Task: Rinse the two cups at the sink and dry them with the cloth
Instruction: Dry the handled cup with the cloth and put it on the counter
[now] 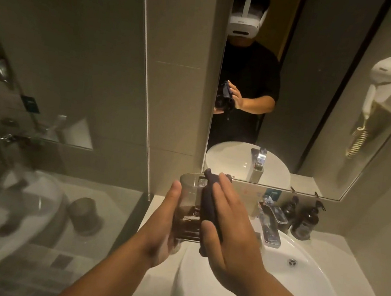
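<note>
1. Left hand (159, 227): raised over the near-left rim of the sink, fingers curled round the left side and base of a clear, straight-sided glass cup (188, 204), thumb up along its near wall. The cup is held upright and off the counter.
2. Right hand (228, 229): fingers straight and close together, palm turned toward the cup. It presses a dark purple cloth (208, 209) flat against the cup's right wall.
3. Cloth: sandwiched between the right palm and the glass. One bunched end sticks up past the right fingertips at the cup's rim; the other end hangs below the heel of the thumb.
4. White round ceramic sink basin (296, 280): directly below and to the right of the right hand, drain visible in the bowl.
5. Chrome square-bodied faucet (270, 222): just right of the right hand, at the basin's far edge.
6. Two dark brown pump bottles (304, 221): further right of the faucet, standing on the white counter (340, 246) against the wall.
7. Second cup: cannot be identified with certainty from this view.
8. Wall mirror (295, 99): beyond both hands, reflecting the person and the cup and cloth.
</note>
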Demonstrator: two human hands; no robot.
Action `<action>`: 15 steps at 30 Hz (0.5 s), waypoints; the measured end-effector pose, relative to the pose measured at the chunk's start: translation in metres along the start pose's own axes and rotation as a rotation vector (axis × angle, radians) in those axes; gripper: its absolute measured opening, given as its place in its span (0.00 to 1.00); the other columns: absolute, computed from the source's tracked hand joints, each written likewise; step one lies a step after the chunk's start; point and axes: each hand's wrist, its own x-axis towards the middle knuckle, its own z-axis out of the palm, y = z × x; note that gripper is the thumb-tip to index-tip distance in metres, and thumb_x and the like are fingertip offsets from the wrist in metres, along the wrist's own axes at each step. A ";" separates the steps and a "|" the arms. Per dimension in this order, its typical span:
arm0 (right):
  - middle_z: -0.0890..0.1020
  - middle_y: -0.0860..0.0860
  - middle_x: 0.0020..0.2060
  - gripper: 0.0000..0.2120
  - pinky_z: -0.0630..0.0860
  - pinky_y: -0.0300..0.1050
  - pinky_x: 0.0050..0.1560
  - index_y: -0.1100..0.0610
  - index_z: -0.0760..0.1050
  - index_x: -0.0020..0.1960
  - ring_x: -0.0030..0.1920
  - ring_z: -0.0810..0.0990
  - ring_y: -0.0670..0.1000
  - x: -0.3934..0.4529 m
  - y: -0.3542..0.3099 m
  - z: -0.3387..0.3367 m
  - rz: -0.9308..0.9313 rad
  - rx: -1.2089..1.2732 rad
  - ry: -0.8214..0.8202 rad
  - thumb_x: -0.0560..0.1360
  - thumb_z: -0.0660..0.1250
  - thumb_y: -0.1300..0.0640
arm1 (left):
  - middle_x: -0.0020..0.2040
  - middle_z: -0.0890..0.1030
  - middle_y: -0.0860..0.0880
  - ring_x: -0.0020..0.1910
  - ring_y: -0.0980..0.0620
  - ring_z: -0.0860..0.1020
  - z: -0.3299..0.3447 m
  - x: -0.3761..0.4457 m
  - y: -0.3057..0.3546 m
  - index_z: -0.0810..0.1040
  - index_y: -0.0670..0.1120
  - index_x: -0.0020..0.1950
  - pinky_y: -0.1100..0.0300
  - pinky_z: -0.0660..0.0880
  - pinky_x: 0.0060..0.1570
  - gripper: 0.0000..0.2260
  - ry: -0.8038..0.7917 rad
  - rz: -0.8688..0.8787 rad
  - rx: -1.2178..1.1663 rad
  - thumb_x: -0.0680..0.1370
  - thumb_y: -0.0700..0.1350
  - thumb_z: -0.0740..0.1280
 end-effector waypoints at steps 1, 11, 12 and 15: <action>0.57 0.49 0.77 0.26 0.52 0.39 0.75 0.53 0.54 0.78 0.77 0.54 0.50 0.002 -0.002 0.002 -0.016 -0.031 0.009 0.82 0.50 0.46 | 0.64 0.82 0.47 0.65 0.47 0.79 0.004 -0.001 0.001 0.79 0.60 0.66 0.51 0.75 0.59 0.31 -0.008 0.008 -0.011 0.75 0.73 0.49; 0.71 0.29 0.62 0.18 0.66 0.26 0.63 0.32 0.67 0.66 0.65 0.67 0.31 0.016 0.002 0.008 0.381 0.432 0.044 0.80 0.54 0.50 | 0.61 0.82 0.40 0.56 0.41 0.81 0.010 0.005 -0.016 0.79 0.50 0.67 0.48 0.78 0.48 0.28 -0.016 -0.014 -0.312 0.80 0.66 0.53; 0.75 0.29 0.58 0.16 0.72 0.29 0.59 0.30 0.68 0.63 0.61 0.72 0.32 0.017 0.006 0.009 0.497 0.573 0.047 0.81 0.54 0.49 | 0.63 0.81 0.40 0.57 0.41 0.81 0.010 0.005 -0.017 0.78 0.48 0.68 0.48 0.78 0.49 0.28 -0.027 -0.027 -0.366 0.80 0.66 0.54; 0.80 0.34 0.55 0.15 0.77 0.35 0.53 0.32 0.71 0.63 0.58 0.78 0.39 0.015 0.015 0.009 0.710 0.786 0.100 0.82 0.54 0.49 | 0.70 0.76 0.41 0.65 0.38 0.76 0.008 0.009 -0.012 0.74 0.48 0.72 0.42 0.76 0.61 0.28 -0.012 -0.033 -0.380 0.81 0.64 0.54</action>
